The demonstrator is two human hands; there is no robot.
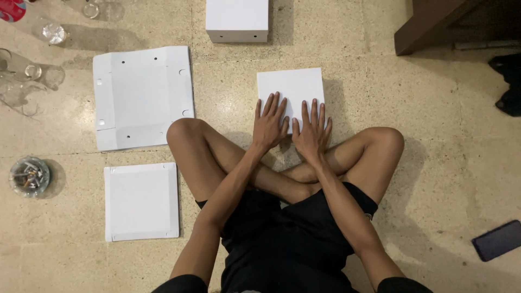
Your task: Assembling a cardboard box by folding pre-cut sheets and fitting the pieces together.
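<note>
Pressing flat on a white cardboard box, both hands side by side on its near half. Left hand spread open, fingers splayed and palm down, nothing clasped in its grip. Right hand just beside it, likewise open and flat, fingers stretched forward over the box top, thumbs nearly touching; no grip closed on anything, only pressure from above. Box lying on the tiled floor directly ahead of the crossed legs, its far edge beyond the fingertips.

Well to the left of the left hand, an unfolded white box blank with small round holes along its flaps, lying flat. Nearer the body on that same side, a flat white square panel with raised edges, possibly a lid, though hard to tell from above. Beyond the fingertips, apart from the pressed box, an assembled white box with holes in its side. Far left of the hands, a round glass ashtray holding cigarette butts, and clear glassware further off. Far to the right of the right hand and back toward the body, a dark phone on the floor.
</note>
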